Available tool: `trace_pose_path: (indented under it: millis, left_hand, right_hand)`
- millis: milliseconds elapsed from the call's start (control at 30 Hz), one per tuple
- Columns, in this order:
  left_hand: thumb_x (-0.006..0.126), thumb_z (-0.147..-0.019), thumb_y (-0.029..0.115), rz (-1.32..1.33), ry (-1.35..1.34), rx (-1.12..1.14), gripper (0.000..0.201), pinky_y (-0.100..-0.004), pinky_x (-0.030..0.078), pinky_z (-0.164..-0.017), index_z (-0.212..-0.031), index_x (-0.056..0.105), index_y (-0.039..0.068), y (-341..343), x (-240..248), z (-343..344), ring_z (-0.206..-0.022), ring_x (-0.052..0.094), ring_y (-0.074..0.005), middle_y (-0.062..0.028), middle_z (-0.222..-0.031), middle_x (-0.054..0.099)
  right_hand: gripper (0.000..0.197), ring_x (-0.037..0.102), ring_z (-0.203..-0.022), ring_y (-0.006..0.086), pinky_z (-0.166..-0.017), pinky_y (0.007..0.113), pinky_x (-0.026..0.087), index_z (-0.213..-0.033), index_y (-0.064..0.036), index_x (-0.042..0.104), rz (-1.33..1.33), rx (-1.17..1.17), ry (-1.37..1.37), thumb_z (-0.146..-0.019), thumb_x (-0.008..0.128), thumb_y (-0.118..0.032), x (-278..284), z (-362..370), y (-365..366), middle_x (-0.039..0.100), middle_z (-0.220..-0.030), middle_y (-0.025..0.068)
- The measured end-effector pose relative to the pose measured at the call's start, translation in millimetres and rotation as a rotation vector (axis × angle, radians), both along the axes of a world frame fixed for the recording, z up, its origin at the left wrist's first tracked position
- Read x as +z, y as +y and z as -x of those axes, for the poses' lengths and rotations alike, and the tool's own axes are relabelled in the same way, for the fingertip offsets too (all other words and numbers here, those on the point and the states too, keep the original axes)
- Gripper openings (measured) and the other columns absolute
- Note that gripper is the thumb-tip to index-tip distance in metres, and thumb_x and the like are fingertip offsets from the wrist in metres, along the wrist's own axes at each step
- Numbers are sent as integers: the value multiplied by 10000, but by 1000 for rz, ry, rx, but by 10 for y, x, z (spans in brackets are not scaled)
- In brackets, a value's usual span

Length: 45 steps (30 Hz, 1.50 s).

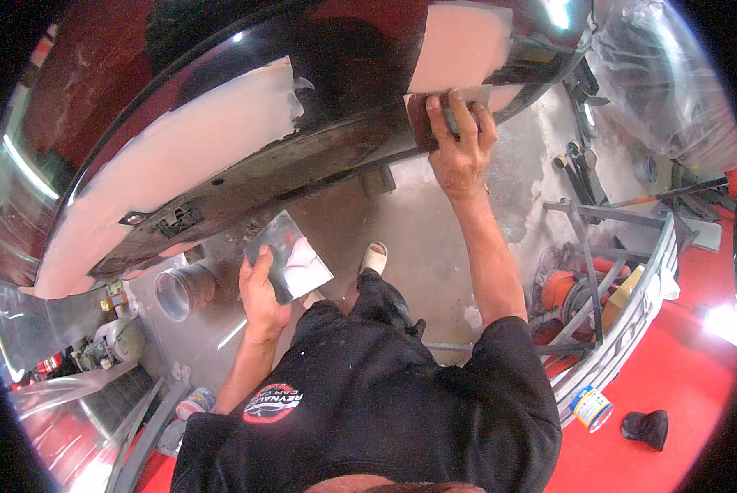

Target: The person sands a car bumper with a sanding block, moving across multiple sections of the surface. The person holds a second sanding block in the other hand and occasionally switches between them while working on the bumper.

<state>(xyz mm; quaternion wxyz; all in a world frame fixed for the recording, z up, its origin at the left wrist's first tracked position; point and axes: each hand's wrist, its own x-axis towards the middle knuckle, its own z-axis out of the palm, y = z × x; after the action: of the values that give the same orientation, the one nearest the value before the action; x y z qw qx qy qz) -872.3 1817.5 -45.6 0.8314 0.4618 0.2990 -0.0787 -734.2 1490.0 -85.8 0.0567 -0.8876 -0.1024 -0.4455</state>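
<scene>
A flat spreader [420,123], pinched in the right hand [462,154], lies against the dark car bumper [348,94] at far right, beside a pale patch [459,48]. Left and nearer, the left hand [262,297] grips a grey plate [276,261] bearing pale paste [304,264]; a bucket [200,284] stands farther left.

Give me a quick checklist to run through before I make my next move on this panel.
1. Board secure: ok, the left hand grips the flat mixing board.
2. Filler ready: ok, a pale dab of filler lies on the board.
3. Spreader in hand: ok, the right hand holds the flat spreader by the right-hand patch.
4. Left-hand patch neatly edged: not ok, its right end is ragged.
5. Patches dry: cannot tell by looking.
6. Bucket clear of your front sandal: ok, bare floor separates them.
</scene>
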Motion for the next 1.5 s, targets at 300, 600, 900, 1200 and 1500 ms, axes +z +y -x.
trace_pose_path:
  millis: [300,600,900,1200,1500]
  left_hand:
    - [537,-1059,174,51,-30,-16,355,-439,559,-988,-1363,525,-7,-33,10,63,-1138,677,-290,-162,-1291,661]
    - [559,-1050,199,56,-29,-19,367,-415,562,-971,-1354,543,-6,-33,21,123,-1112,689,-271,-140,-1268,679]
    - [559,-1047,184,47,-19,-9,333,-416,574,-949,-1330,554,10,-107,-37,30,-1096,694,-263,-135,-1250,683]
    - [562,-1045,185,44,-8,16,342,-429,584,-936,-1346,548,23,-94,49,96,-1087,700,-277,-138,-1245,681]
    - [570,-1043,212,45,11,-30,348,-418,576,-947,-1336,556,26,-79,25,113,-1093,697,-265,-123,-1236,683]
  right_hand:
    - [701,513,-1209,310,-1047,411,448,-1298,-262,725,-83,31,13,-634,818,-58,1048,14,-101,628,-1355,14]
    - [661,521,-1203,292,-1046,407,436,-1294,-281,731,16,-14,-3,-690,808,-23,1444,-248,12,641,-1337,-13]
    - [699,498,-1189,339,-1067,465,418,-1299,-275,723,-12,47,6,-649,734,-19,547,-25,85,603,-1395,5]
    - [740,522,-1211,333,-1055,432,447,-1295,-264,727,-76,19,24,-620,721,40,910,54,-159,603,-1376,35]
    - [625,564,-1152,301,-1016,417,475,-1256,-294,749,4,25,-121,-685,767,-42,1373,-376,-267,647,-1287,17]
